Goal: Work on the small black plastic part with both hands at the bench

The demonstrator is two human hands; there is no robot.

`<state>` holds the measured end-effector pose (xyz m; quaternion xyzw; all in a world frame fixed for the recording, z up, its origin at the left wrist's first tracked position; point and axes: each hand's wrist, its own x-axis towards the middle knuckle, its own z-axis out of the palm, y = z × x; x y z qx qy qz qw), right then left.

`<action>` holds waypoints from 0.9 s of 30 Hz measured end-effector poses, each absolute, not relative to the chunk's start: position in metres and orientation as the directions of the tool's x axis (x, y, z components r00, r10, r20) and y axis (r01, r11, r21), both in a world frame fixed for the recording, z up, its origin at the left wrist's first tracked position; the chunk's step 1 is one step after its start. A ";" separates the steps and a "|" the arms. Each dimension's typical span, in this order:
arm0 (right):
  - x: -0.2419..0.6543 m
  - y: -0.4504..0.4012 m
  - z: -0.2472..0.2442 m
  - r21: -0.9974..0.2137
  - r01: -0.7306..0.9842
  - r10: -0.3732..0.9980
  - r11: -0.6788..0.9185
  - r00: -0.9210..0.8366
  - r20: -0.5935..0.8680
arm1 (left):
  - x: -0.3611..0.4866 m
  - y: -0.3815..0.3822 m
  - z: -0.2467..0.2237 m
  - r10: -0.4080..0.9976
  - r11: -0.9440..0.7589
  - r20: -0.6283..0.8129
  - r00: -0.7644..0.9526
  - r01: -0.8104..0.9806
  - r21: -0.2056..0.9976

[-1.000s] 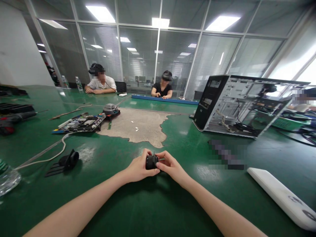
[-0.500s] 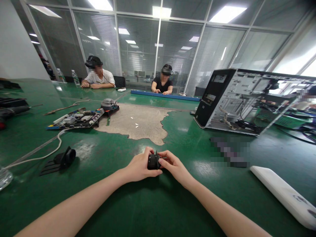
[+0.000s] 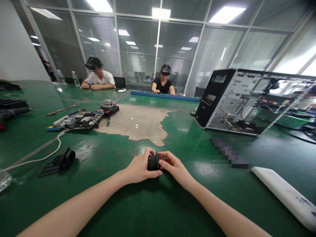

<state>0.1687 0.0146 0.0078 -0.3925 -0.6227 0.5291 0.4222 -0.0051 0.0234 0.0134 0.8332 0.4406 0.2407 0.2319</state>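
A small black cylindrical part (image 3: 153,162), with a thin upright flange on its right side, is between my two hands just above the green table. My left hand (image 3: 139,166) is closed around its left side, thumb below and fingers behind. The fingertips of my right hand (image 3: 174,164) pinch the flange side. Part of the object is hidden by my fingers, and its exact kind cannot be made out. To the left on the table lies a black plastic piece (image 3: 60,162) with a round collar and several flat prongs.
An open computer case (image 3: 214,98) stands at the right, with a white slab-like object (image 3: 281,194) nearer me. A circuit board (image 3: 76,120) and a fan-like cooler (image 3: 108,105) sit at the left beside a cable (image 3: 58,144). Two people sit across the table.
My hands keep the same grip on the black part, with barely any movement. Across the table, the right-hand person's hands have spread farther apart.
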 end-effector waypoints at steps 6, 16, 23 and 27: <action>0.171 0.011 0.009 -0.989 -0.017 0.913 0.147 -0.382 0.142 | -0.005 0.024 0.013 0.855 -0.485 0.187 0.484 0.618 0.618; 0.170 0.013 0.011 -0.992 0.032 0.928 0.124 -0.357 0.105 | -0.005 0.023 0.014 0.854 -0.489 0.193 0.483 0.622 0.612; 0.170 0.012 0.009 -0.988 -0.024 0.926 0.149 -0.348 0.148 | -0.004 0.022 0.015 0.848 -0.500 0.194 0.493 0.624 0.601; 0.169 0.014 0.008 -0.990 0.013 0.939 0.137 -0.319 0.126 | -0.004 0.022 0.016 0.854 -0.493 0.190 0.485 0.633 0.597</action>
